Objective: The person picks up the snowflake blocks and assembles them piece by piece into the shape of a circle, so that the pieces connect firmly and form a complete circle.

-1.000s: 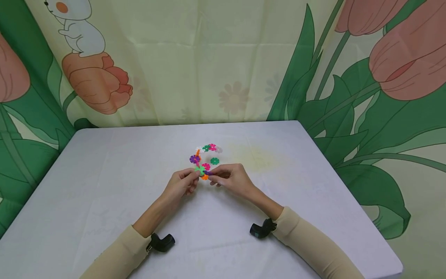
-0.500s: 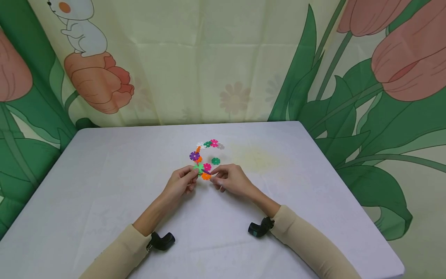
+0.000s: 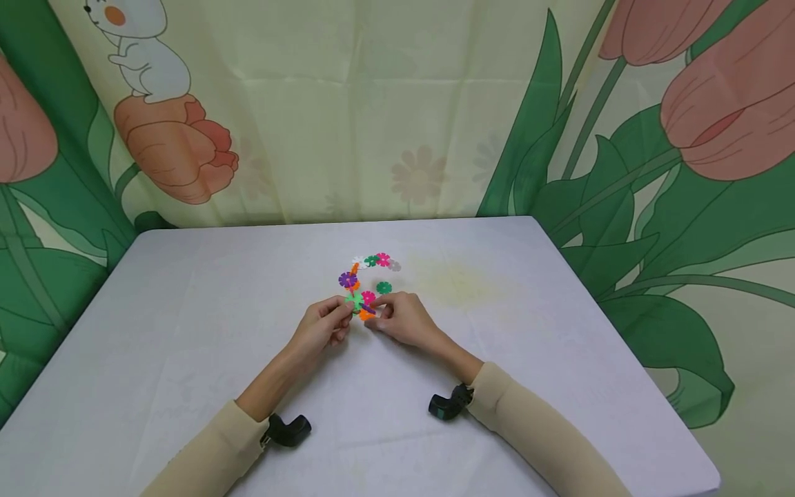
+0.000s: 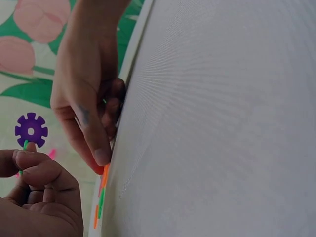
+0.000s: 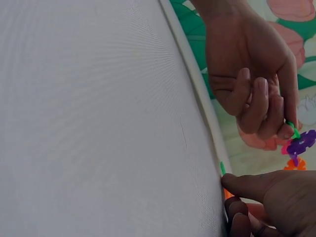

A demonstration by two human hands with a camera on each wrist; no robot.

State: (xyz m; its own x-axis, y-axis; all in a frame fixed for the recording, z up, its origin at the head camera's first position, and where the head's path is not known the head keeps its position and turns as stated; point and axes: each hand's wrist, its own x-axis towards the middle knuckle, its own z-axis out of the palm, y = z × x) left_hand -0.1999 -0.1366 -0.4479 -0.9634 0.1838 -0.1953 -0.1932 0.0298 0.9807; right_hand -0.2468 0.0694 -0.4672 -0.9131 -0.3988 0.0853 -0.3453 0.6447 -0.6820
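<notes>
My left hand [image 3: 323, 324] pinches a light green notched interlocking disc [image 3: 354, 301], part of a curved chain of joined discs. A purple disc [image 3: 347, 279] stands farther up the chain and shows flat-on in the left wrist view. Next to the light green disc, another purple disc [image 3: 368, 308] shows nearly edge-on. My right hand [image 3: 405, 319] has its thumb and forefinger on an orange disc [image 3: 365, 315], which both hands' bodies partly surround. In the left wrist view, the right fingertips pinch that orange edge [image 4: 105, 170]. Exact joints between the discs are too small to tell.
The chain's far end has white, green and pink discs [image 3: 382, 259] and a pale disc [image 3: 395, 265]. A green disc [image 3: 384, 287] and a pink disc [image 3: 368, 297] sit near the right fingers. A white cloth covers the table [image 3: 186, 290]; a printed curtain [image 3: 298, 138] hangs behind.
My right hand lets go of the purple disc, draws slightly right, then comes back left and takes hold of the orange disc. The left hand keeps its pinch; the chain shifts slightly.
</notes>
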